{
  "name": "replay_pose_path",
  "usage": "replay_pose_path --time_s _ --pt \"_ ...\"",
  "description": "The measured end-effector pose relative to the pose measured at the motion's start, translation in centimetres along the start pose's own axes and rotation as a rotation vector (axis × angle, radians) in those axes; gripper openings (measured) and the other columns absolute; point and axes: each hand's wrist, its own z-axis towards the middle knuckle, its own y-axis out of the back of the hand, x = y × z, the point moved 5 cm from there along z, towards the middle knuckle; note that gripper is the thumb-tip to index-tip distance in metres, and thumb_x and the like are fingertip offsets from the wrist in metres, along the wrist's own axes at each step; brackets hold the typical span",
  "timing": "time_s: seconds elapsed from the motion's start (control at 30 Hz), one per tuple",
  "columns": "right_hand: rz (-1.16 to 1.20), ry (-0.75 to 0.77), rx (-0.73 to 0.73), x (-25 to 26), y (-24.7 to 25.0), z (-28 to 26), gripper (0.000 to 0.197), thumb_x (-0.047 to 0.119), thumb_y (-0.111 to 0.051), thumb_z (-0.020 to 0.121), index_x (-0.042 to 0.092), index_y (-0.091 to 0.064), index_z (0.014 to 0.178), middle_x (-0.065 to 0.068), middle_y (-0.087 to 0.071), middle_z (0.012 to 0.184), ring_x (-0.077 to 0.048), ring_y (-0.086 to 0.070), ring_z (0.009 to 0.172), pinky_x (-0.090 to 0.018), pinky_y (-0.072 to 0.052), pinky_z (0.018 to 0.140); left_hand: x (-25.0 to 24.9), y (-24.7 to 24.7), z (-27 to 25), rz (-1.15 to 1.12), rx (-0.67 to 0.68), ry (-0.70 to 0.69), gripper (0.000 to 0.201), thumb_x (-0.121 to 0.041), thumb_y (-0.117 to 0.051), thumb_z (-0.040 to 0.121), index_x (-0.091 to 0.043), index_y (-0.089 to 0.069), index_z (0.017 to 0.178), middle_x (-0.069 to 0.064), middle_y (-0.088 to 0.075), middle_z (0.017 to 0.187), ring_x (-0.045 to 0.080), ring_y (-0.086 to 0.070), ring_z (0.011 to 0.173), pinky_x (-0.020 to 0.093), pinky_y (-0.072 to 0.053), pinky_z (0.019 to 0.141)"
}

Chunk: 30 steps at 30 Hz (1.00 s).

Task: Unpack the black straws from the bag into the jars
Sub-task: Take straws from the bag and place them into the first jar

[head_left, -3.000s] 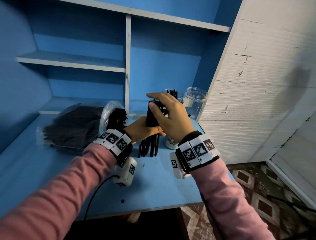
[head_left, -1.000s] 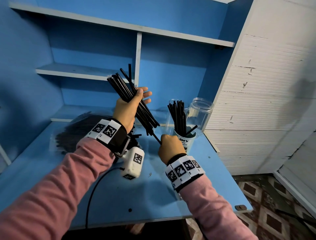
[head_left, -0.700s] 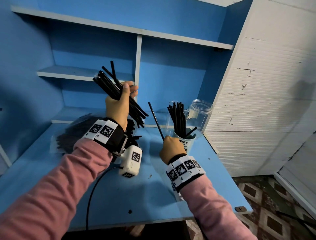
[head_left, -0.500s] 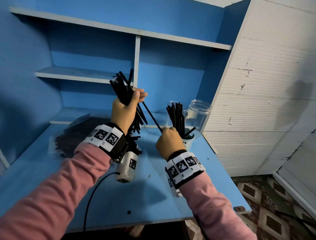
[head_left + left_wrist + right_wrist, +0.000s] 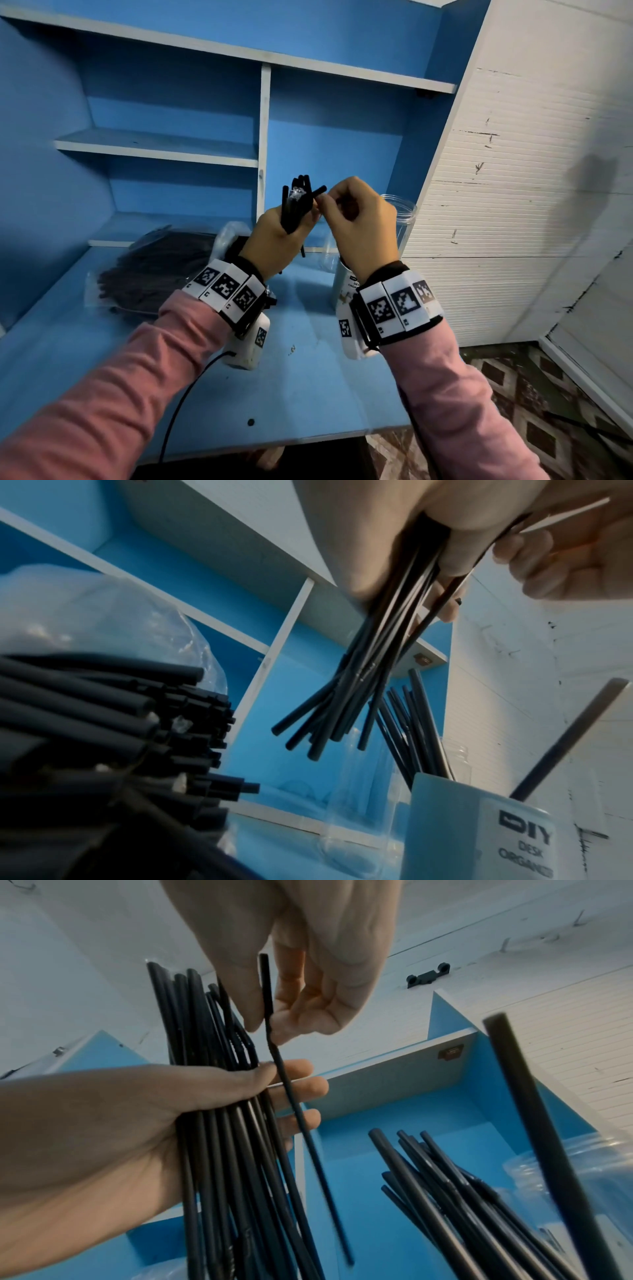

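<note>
— Blue worktop [image 5: 308, 383], shelves behind. Where are the straws?
— Left hand [image 5: 274, 240] grips a bundle of black straws [image 5: 219, 1123]; right hand [image 5: 359, 222] pinches one straw [image 5: 291, 1091]. More sit in the bag [image 5: 150, 267] and labelled jar [image 5: 479, 831].

My blue desk [image 5: 308, 387], with straws waiting to be sorted.

A clear bag [image 5: 147, 270] of black straws lies toward the desk's left rear, near the shelf unit [image 5: 263, 144] that rises along the back edge. Toward the right rear stand a labelled jar [image 5: 479, 831] holding straws and a clear jar [image 5: 404, 219] behind it. A black cable [image 5: 178, 411] trails over the front edge.
</note>
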Motion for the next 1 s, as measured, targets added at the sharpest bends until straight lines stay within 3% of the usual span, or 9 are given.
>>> replay_pose_path --time_s 0.17,0.27,0.4,0.5,0.57,0.63,0.73,0.87,1.0 --pt "0.016 -0.047 0.01 -0.7 0.5 0.6 0.031 0.03 -0.066 0.089 0.007 -0.057 0.071 0.001 -0.056 0.058 -0.01 -0.048 0.053 -0.013 -0.035 0.05 -0.6 -1.8 -0.9 -0.079 0.198 -0.035 0.014 -0.012 -0.052 0.097 -0.014 -0.065 0.092 -0.002 -0.067 0.076 -0.001 -0.06 0.067 0.01 -0.045 0.068" --pt "0.004 -0.063 0.094 -1.1 0.3 0.5 0.035 0.03 -0.055 0.096 0.012 -0.049 0.066 0.005 -0.048 0.053 -0.004 -0.045 0.047 -0.011 -0.032 0.047 -0.2 -2.8 -1.2 -0.071 0.286 -0.047 0.02 -0.016 -0.051 0.098 -0.016 -0.062 0.082 -0.004 -0.065 0.077 0.003 -0.062 0.074 0.018 -0.048 0.077" --pt "0.072 -0.099 0.103 -1.1 0.3 0.2 0.04 0.039 -0.033 0.103 0.018 -0.062 0.082 0.009 -0.06 0.076 -0.001 -0.057 0.072 -0.017 -0.044 0.07 0.8 -3.5 -1.5 -0.08 0.369 -0.007 0.029 -0.025 -0.05 0.099 -0.024 -0.055 0.07 0.003 -0.058 0.07 0.013 -0.058 0.068 0.026 -0.048 0.074" --pt "0.247 -0.074 0.138 -1.0 0.0 -0.1 0.041 0.048 -0.035 0.097 0.022 -0.058 0.119 0.006 -0.063 0.112 -0.009 -0.061 0.103 -0.027 -0.048 0.093 1.2 -4.3 -2.2 -0.064 0.442 0.015 0.032 -0.028 -0.049 0.098 -0.02 -0.053 0.067 0.005 -0.056 0.066 0.011 -0.057 0.064 0.018 -0.047 0.071" --pt "0.29 -0.019 0.225 -0.9 -0.4 -0.4 0.041 0.047 -0.042 0.095 0.027 -0.054 0.128 0.003 -0.061 0.122 -0.01 -0.061 0.108 -0.032 -0.047 0.097 1.6 -4.7 -2.4 -0.093 0.481 0.06 0.033 -0.023 -0.05 0.098 -0.024 -0.054 0.066 0.004 -0.057 0.065 0.015 -0.058 0.066 0.024 -0.048 0.074" --pt "0.23 0.035 0.313 -1.1 -0.9 -0.9 0.036 0.039 -0.054 0.093 0.023 -0.058 0.126 0.003 -0.063 0.118 -0.008 -0.062 0.104 -0.03 -0.048 0.096 2.1 -4.9 -2.5 -0.101 0.489 0.1 0.03 -0.012 -0.054 0.096 -0.025 -0.056 0.069 0.0 -0.059 0.067 0.012 -0.062 0.069 0.027 -0.048 0.075" --pt "0.048 0.108 0.403 -2.1 -1.7 -1.7 0.026 0.026 -0.064 0.089 0.017 -0.068 0.113 0.003 -0.067 0.106 -0.005 -0.059 0.101 -0.014 -0.043 0.091 2.2 -5.2 -2.8 -0.057 0.508 0.122 0.029 -0.002 -0.061 0.09 -0.029 -0.052 0.085 -0.014 -0.058 0.082 -0.015 -0.06 0.071 0.009 -0.046 0.069" --pt "0.04 0.13 0.365 -2.4 -1.6 -2.0 0.023 0.016 -0.066 0.087 0.014 -0.068 0.11 0.001 -0.067 0.104 -0.004 -0.057 0.098 -0.005 -0.038 0.087 2.0 -5.8 -2.9 -0.044 0.578 0.104 0.013 0.0 -0.061 0.09 -0.013 -0.059 0.091 -0.008 -0.064 0.085 -0.003 -0.063 0.078 0.01 -0.047 0.067" --pt "0.007 0.133 0.393 -2.4 -1.7 -2.0 0.021 0.018 -0.064 0.089 0.014 -0.069 0.109 0.001 -0.067 0.103 -0.005 -0.059 0.097 -0.005 -0.039 0.086 2.0 -5.7 -2.8 -0.026 0.566 0.101 0.018 -0.001 -0.058 0.092 -0.019 -0.056 0.087 -0.01 -0.061 0.084 -0.002 -0.062 0.077 0.005 -0.045 0.064"
